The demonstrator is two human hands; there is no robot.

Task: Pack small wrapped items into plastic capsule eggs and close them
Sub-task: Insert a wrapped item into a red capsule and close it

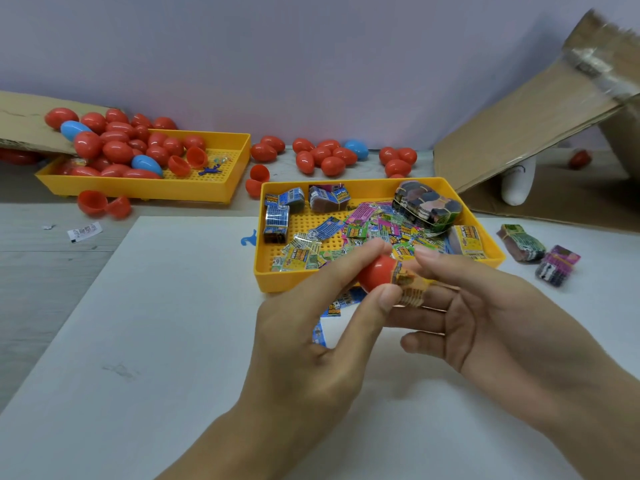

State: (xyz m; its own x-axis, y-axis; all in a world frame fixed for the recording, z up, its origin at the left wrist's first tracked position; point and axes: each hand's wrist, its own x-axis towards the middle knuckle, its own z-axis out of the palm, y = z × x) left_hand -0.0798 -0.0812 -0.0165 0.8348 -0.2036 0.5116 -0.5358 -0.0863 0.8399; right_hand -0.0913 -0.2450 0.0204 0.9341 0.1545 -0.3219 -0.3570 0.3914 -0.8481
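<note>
At the centre of the frame, the left hand [311, 327] grips a red capsule half [375, 273] between thumb and forefinger, its fingers [384, 296] curled round the shell. The right hand [485, 317] pinches a small yellow wrapped packet [410, 284] at the half's open mouth; whether the packet is partly inside cannot be told. Just behind the hands, a yellow tray [273, 275] holds loose wrapped packets [367, 230] and banded bundles [277, 218]. In the upper left of the frame, a second yellow tray [194, 188] carries red and blue capsule eggs [117, 150]. More red eggs [329, 155] lie on the tabletop [173, 306] along the wall. A cardboard box [519, 133] leans at the upper right.
</note>
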